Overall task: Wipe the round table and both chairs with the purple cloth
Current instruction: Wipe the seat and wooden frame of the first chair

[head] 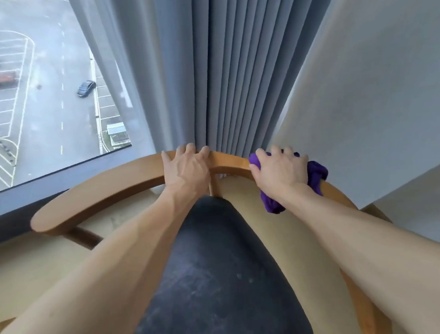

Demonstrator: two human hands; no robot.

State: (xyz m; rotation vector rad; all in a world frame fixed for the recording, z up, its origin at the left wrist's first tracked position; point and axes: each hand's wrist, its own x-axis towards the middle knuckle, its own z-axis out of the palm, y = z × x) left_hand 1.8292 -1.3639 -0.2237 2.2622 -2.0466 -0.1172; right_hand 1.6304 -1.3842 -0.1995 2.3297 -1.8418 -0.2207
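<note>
We find the curtain [221, 73] hanging just behind the chair [104, 195] backrest, touching it near the centre. A wall [379, 86] stands close on the right. Open room lies over the dark seat [212, 274] and the left armrest.

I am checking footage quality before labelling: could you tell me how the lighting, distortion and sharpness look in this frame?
Head view: soft daylight from the window, no harsh glare; wide-angle bending curves the curtain folds and window frame; the left hand, right hand, purple cloth and chair are reasonably sharp, the cars outside slightly soft.
</note>
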